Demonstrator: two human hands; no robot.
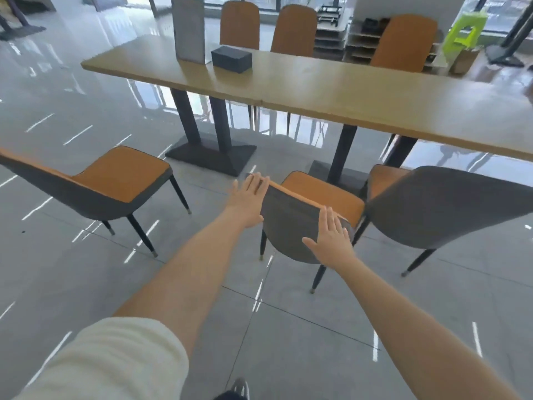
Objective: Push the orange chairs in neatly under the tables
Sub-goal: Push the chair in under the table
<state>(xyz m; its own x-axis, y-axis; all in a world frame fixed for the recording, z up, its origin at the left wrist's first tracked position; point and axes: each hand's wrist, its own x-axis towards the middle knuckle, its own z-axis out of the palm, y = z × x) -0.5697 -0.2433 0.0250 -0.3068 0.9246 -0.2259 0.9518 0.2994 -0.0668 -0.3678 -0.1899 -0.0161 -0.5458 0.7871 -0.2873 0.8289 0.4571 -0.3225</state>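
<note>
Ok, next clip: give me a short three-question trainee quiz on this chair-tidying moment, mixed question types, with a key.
1. True or false: both hands rest flat on the backrest of the middle chair.
2. Multiple choice: which thing stands on the table nearest the tall standing sign? A) a green stool B) a dark box C) a shoe
3. How many orange chairs stand on the near side of the table, not yet pushed in?

Key
1. True: left hand on the backrest's left edge, right hand on its right side, fingers open.
2. B, the dark box.
3. Three: left chair, middle chair, right chair.
</note>
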